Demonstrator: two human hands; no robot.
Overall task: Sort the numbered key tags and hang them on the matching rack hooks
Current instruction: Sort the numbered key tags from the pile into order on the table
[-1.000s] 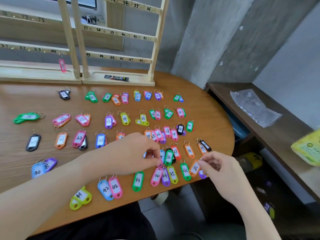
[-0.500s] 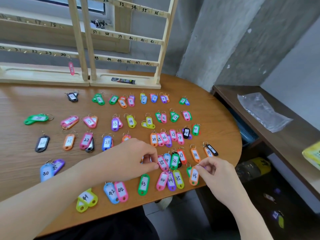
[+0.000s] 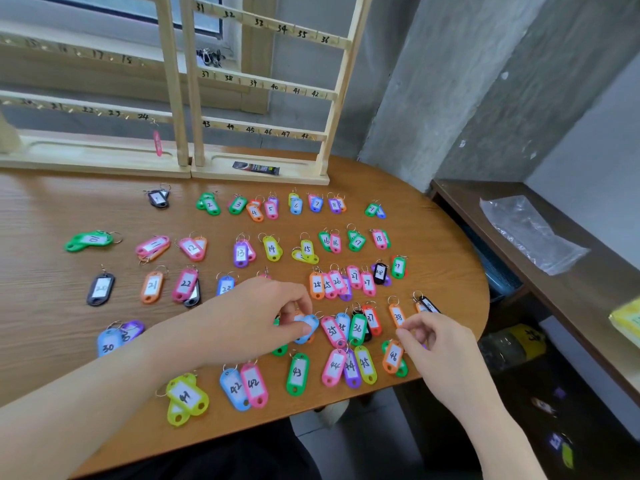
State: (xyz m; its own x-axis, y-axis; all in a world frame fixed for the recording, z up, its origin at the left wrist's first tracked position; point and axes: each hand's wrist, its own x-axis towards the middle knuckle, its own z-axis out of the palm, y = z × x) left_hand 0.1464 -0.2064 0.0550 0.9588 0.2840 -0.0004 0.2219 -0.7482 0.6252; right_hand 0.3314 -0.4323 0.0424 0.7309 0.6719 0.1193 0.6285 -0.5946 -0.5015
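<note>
Left hand (image 3: pixel 256 320) pinches blue tag (image 3: pixel 306 327), near front edge of table (image 3: pixel 52 209), beside tags 35. Right hand (image 3: pixel 438 344) fingers curled over tag 46 (image 3: pixel 393 356); grip unclear. Advise: read number first, lift by ring, avoid disturbing sorted rows. Rack (image 3: pixel 266 86) at back edge.

I take this for a plain back room or store room used as a work spot; bare grey concrete walls (image 3: pixel 450 81) close in a rounded wooden desk (image 3: pixel 52 209); a dark side shelf (image 3: pixel 571 278) holds a crumpled plastic bag (image 3: pixel 526 233); a window (image 3: pixel 204 12) sits behind the numbered wooden racks (image 3: pixel 263 84).
</note>
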